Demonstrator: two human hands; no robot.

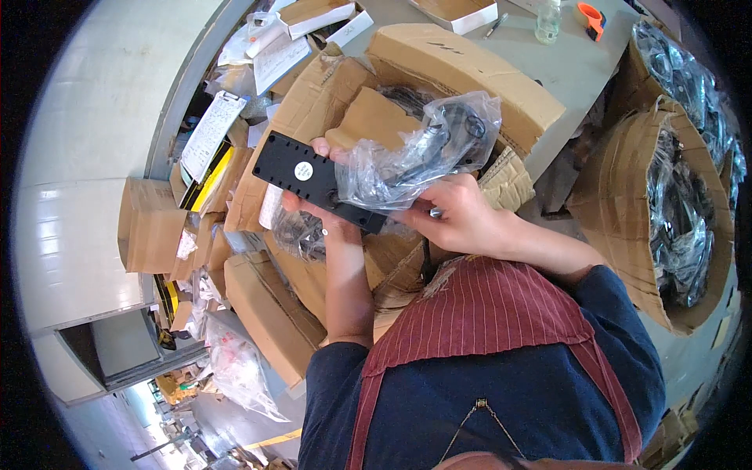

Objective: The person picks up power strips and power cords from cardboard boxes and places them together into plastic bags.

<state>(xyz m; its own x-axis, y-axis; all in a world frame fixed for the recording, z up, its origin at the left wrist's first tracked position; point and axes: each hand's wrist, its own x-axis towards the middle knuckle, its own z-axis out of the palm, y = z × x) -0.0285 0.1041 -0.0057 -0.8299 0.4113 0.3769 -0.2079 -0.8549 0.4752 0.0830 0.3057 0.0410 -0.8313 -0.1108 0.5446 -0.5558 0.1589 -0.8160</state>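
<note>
My left hand [333,222] is closed round a flat, oblong black device [319,186]. Its upward face carries a round white sticker and rows of small slots along the edges. A crumpled clear plastic bag [392,166] covers part of the device's right side, and something dark, perhaps a cable, shows through the film. At the bag's lower edge, my right hand [462,218] has its fingers bent together on the plastic. Both hands are above an open cardboard box [462,66] holding more plastic-wrapped dark items.
Two tall cartons on the right hold bagged black items [677,219]. On the grey table [580,86] are a glass jar [547,23], an orange tape holder [591,19] and a pen [495,26]. A clipboard [211,133] and heaped papers and boxes lie at left.
</note>
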